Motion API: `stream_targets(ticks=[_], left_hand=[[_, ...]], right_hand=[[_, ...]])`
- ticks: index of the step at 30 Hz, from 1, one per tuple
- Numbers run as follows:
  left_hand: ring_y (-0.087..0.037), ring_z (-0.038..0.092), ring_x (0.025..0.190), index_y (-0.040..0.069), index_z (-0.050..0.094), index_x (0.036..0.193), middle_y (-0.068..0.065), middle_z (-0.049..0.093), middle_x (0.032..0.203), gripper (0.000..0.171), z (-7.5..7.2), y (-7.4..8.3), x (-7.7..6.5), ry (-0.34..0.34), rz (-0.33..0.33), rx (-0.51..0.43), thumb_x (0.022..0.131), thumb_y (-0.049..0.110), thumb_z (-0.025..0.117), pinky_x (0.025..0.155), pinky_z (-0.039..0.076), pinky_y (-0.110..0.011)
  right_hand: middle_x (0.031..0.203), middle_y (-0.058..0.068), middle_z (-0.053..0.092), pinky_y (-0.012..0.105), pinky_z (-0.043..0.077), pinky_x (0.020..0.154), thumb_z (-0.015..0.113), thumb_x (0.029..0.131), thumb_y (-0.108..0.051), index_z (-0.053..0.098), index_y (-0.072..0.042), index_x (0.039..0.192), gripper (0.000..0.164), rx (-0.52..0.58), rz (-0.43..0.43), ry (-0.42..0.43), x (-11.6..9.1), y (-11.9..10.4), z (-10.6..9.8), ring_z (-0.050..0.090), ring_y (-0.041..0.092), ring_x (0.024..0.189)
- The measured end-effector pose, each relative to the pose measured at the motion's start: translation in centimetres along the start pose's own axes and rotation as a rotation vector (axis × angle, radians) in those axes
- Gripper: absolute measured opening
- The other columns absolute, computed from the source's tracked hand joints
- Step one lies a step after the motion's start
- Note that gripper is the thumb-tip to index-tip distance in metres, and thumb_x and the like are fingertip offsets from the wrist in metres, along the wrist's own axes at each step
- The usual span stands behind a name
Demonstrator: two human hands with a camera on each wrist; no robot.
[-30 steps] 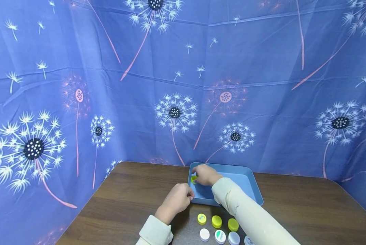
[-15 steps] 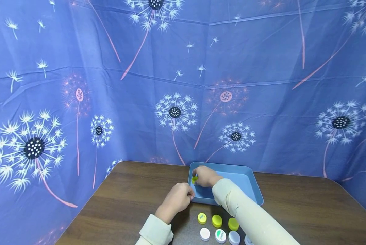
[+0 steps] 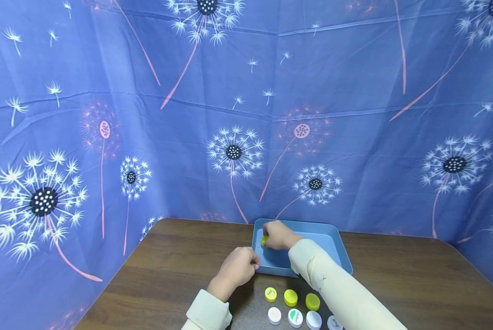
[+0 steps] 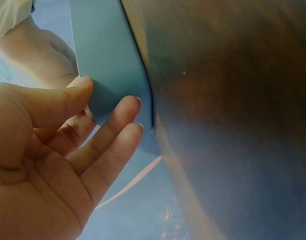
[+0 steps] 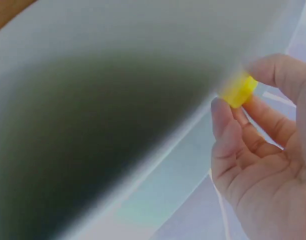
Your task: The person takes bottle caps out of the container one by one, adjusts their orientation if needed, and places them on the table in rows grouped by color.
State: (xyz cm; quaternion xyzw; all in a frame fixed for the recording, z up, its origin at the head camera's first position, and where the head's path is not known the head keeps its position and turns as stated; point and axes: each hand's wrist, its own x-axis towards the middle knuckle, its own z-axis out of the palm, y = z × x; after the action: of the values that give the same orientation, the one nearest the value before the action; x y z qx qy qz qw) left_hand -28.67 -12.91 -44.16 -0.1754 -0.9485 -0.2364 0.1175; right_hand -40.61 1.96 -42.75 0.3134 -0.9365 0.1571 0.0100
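My right hand (image 3: 277,235) is over the left part of a shallow blue tray (image 3: 326,228). Its thumb and fingers pinch a small yellow bottle cap (image 5: 238,91), which appears tipped on edge in the right wrist view; in the head view the fingers partly cover this cap (image 3: 264,241). At the tray's near left corner, my left hand (image 3: 239,266) holds the rim. The left wrist view has that thumb on the upper edge of the tray wall (image 4: 110,50), with two fingertips against the wall's outer face.
In front of the tray lie three yellow caps (image 3: 290,298) in a row. Several white caps (image 3: 274,316) form a nearer row, the rightmost beside the right sleeve (image 3: 337,279). A blue dandelion-print cloth (image 3: 180,183) hangs behind the brown wooden table (image 3: 180,247).
My right hand has moved slightly right inside the tray with the yellow bottle cap, and more of the cap is covered by the fingers. My left hand stays at the tray corner.
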Motion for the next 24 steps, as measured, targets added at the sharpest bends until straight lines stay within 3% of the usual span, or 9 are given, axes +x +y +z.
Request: stream_targets(ticks=[5, 13, 18, 24], left_hand=[[-0.001, 0.051, 0.068, 0.015, 0.071, 0.074, 0.014, 0.055, 0.074, 0.009, 0.2, 0.3, 0.2, 0.000, -0.002, 0.017, 0.078, 0.009, 0.068, 0.062, 0.046, -0.023], [-0.003, 0.051, 0.067, 0.017, 0.070, 0.073, 0.013, 0.054, 0.073, 0.010, 0.4, 0.5, 0.2, -0.018, -0.016, 0.031, 0.079, 0.010, 0.067, 0.061, 0.046, -0.025], [-0.004, 0.050, 0.067, 0.017, 0.069, 0.073, 0.013, 0.053, 0.072, 0.011, 0.4, 0.3, 0.1, -0.014, -0.007, 0.032, 0.079, 0.009, 0.067, 0.061, 0.046, -0.026], [-0.004, 0.052, 0.069, 0.016, 0.070, 0.073, 0.013, 0.055, 0.074, 0.010, 0.4, 0.0, 0.0, -0.006, -0.002, 0.032, 0.079, 0.008, 0.066, 0.063, 0.046, -0.027]], right_hand=[[0.066, -0.003, 0.053, 0.026, 0.042, 0.050, 0.073, 0.068, -0.012, 0.059, -0.009, 0.078, 0.017, 0.099, 0.032, 0.057, -1.8, 0.6, -1.8, 0.047, 0.012, 0.057], [0.089, 0.003, 0.057, 0.031, 0.042, 0.060, 0.065, 0.078, -0.013, 0.067, -0.012, 0.100, 0.022, 0.149, 0.011, 0.091, -5.8, 1.5, -6.1, 0.049, 0.015, 0.075], [0.089, -0.002, 0.055, 0.031, 0.042, 0.062, 0.065, 0.080, -0.018, 0.066, -0.020, 0.096, 0.017, 0.167, 0.039, 0.124, -8.5, 2.2, -8.1, 0.049, 0.013, 0.076], [0.090, -0.002, 0.056, 0.031, 0.046, 0.055, 0.068, 0.080, -0.014, 0.059, -0.018, 0.094, 0.017, 0.314, 0.095, 0.167, -12.9, 3.0, -9.0, 0.054, 0.015, 0.070]])
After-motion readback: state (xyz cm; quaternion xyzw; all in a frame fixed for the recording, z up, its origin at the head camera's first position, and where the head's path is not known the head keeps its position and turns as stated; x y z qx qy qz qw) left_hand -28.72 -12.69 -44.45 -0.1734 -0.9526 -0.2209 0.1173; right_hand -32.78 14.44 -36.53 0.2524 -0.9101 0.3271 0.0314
